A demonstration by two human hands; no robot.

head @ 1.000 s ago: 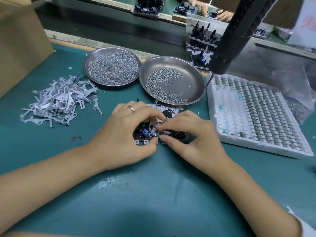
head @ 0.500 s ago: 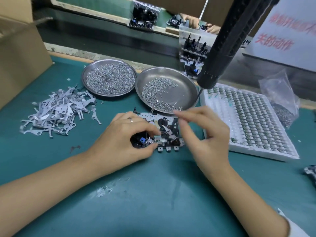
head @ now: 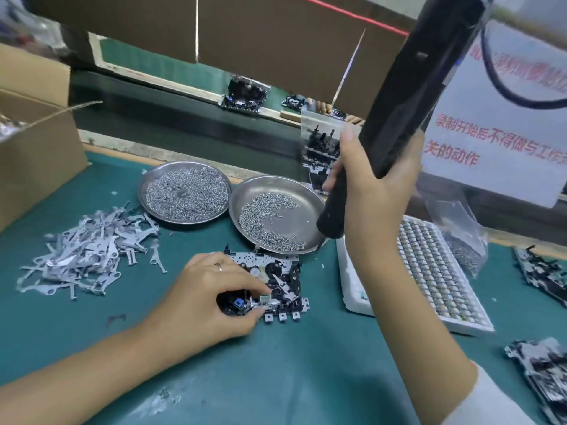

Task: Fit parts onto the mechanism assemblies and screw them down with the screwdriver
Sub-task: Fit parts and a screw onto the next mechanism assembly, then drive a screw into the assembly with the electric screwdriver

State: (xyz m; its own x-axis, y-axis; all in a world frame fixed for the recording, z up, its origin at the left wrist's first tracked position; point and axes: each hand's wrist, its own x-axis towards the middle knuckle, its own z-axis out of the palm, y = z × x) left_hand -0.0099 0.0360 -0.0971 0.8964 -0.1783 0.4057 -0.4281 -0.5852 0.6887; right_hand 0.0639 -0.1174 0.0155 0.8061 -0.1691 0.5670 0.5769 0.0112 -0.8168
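A black and silver mechanism assembly (head: 277,279) lies on the green mat in front of me. My left hand (head: 208,299) rests on its left part, thumb and forefinger pinching a small metal part at its near edge. My right hand (head: 372,182) is raised and grips the black hanging electric screwdriver (head: 395,111), whose tip points down over the right steel dish (head: 276,214) of screws. A second steel dish (head: 185,191) heaped with screws sits to the left.
A pile of flat metal levers (head: 89,256) lies at left, beside a cardboard box (head: 33,142). A white tray (head: 429,271) of small parts stands at right, with a plastic bag (head: 460,237) behind it. More assemblies (head: 543,369) lie at the far right.
My right hand left the assembly, rose to the right and took hold of the hanging screwdriver. My left hand stayed on the assembly. The camera tilted up.
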